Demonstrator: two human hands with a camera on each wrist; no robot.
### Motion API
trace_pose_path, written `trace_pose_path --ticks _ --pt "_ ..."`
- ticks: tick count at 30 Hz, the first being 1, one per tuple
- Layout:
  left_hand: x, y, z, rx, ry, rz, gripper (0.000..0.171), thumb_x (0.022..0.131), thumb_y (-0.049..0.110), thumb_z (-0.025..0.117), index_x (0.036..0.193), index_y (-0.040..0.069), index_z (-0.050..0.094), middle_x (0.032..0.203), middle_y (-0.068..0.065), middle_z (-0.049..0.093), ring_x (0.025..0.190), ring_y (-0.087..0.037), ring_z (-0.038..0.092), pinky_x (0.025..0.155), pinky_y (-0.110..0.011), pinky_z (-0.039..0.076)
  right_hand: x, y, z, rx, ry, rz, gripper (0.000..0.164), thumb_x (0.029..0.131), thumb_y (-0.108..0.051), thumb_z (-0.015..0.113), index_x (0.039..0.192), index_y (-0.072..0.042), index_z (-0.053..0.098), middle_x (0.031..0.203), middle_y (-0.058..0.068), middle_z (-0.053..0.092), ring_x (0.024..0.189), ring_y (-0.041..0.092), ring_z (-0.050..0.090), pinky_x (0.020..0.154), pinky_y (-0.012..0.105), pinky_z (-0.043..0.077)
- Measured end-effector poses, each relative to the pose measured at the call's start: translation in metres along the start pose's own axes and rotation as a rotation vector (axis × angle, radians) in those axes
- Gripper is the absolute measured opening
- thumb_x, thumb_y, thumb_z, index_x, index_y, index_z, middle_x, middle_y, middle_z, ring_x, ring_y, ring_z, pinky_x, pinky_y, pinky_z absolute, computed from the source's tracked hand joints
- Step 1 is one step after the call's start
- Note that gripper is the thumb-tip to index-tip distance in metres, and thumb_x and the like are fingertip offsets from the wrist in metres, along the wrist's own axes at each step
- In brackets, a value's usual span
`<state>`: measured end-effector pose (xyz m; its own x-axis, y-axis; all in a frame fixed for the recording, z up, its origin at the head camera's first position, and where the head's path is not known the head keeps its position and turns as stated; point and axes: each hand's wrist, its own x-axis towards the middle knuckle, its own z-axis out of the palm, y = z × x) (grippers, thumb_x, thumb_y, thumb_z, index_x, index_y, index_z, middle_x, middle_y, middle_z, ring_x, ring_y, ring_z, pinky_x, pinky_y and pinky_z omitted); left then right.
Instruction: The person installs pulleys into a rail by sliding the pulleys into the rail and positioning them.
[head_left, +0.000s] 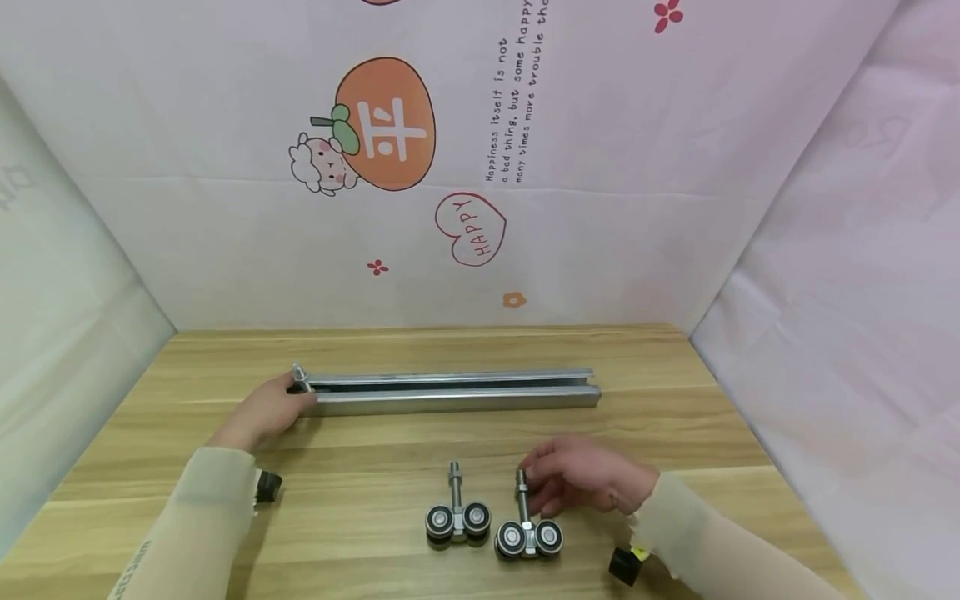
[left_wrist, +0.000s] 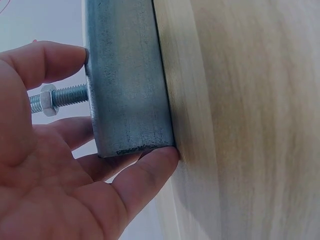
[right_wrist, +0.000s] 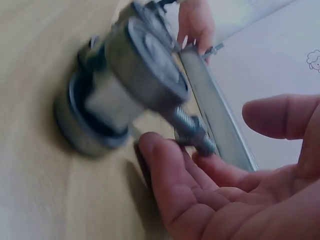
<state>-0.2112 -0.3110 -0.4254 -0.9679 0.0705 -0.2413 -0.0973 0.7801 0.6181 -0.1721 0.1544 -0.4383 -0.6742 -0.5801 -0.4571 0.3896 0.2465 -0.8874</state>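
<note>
A steel channel rail [head_left: 450,402] lies across the back of the table, slot facing up. At its left end my left hand [head_left: 272,410] grips the rail, with fingertips on its top edge and end in the left wrist view. A threaded bolt with a nut [left_wrist: 48,100] sticks out of the slot between those fingers. Nearer me, a four-wheeled roller trolley [head_left: 528,537] stands with its bolt pointing away. My right hand [head_left: 577,475] is beside that bolt, fingertips right at it, the thumb held apart in the right wrist view.
A second roller trolley [head_left: 457,521] stands just left of the first one. White printed cloth [head_left: 600,250] rises behind the wooden table [head_left: 360,475] and along both sides. Black wrist-worn pieces [head_left: 626,565] hang by the sleeves.
</note>
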Motion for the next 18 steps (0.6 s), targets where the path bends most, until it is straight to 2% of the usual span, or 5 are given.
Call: trace_pose_path --ticks 6,11,14,18 --pt "0.0 0.001 -0.001 -0.009 -0.004 -0.001 0.078 0.101 0.033 0.051 0.15 -0.017 0.016 0.149 -0.042 0.025 0.135 -0.058 0.026 0.107 -0.067 0.026 0.0 0.004 0.002 0.122 -0.082 0.035 0.04 0.097 -0.015 0.056 0.126 0.011 0.05 0.11 0.027 0.067 0.086 0.031 0.07 0.078 0.042 0.057" --pt "0.0 0.001 0.0 -0.015 -0.008 -0.002 0.078 0.101 0.033 0.05 0.151 -0.016 0.015 0.15 -0.041 0.024 0.136 -0.057 0.024 0.108 -0.066 0.025 0.0 0.008 0.003 0.205 -0.125 0.038 0.029 0.098 -0.015 0.054 0.116 0.007 0.057 0.112 0.026 0.067 0.088 0.026 0.068 0.08 0.037 0.055" --pt "0.0 0.002 0.0 -0.022 -0.006 0.0 0.078 0.101 0.032 0.051 0.151 -0.016 0.015 0.15 -0.041 0.024 0.136 -0.057 0.025 0.108 -0.066 0.025 0.0 0.011 0.004 0.235 -0.136 0.034 0.025 0.099 -0.015 0.054 0.111 0.005 0.061 0.111 0.025 0.067 0.091 0.026 0.068 0.082 0.036 0.055" --pt "0.001 0.002 0.001 -0.015 0.0 0.001 0.078 0.101 0.032 0.051 0.151 -0.017 0.016 0.149 -0.041 0.025 0.136 -0.057 0.026 0.108 -0.066 0.025 -0.002 0.013 0.003 0.219 -0.119 0.042 0.027 0.099 -0.015 0.055 0.115 0.006 0.061 0.107 0.025 0.068 0.089 0.026 0.069 0.079 0.034 0.056"
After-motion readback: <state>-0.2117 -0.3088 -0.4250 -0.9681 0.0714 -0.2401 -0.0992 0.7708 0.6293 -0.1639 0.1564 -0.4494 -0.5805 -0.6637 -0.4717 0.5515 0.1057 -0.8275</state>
